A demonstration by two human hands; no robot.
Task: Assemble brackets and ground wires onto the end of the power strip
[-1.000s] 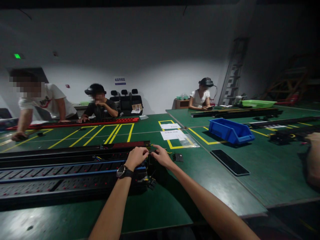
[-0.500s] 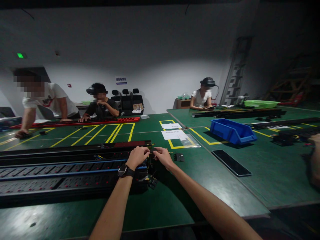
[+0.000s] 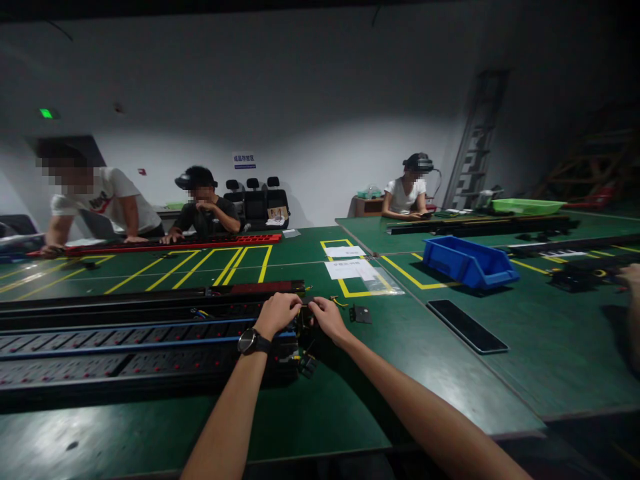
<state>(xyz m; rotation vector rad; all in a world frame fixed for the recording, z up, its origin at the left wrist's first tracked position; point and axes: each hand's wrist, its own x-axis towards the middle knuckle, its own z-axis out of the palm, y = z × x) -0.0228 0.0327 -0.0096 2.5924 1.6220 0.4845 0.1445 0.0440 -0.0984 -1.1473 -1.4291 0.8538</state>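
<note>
My left hand [image 3: 280, 313], with a watch on its wrist, is closed at the right end of the long black power strips [image 3: 180, 340]. Its fingertips are pinched together, and what they hold is hidden. Close against it, my right hand [image 3: 327, 319] pinches a small black part [image 3: 306, 302] at the strip end. Dark wiring hangs just below the fingers. A black end piece [image 3: 307, 364] with yellow wire sits at the nearer strip's end. To the right of my right hand lies a flat black plate [image 3: 361, 314] on the green table [image 3: 360, 373].
A blue bin [image 3: 467, 262] and a black phone [image 3: 467, 325] are on the right. Paper sheets [image 3: 347, 269] lie ahead beside yellow tape. Across the table are several people and a red strip [image 3: 175, 245]. Another person's hand [image 3: 631, 277] shows at the right edge.
My fingers have drawn slightly closer together around the small black part. The view has shifted a little. At far left, a co-worker's hand has moved back from the table's dark object.
</note>
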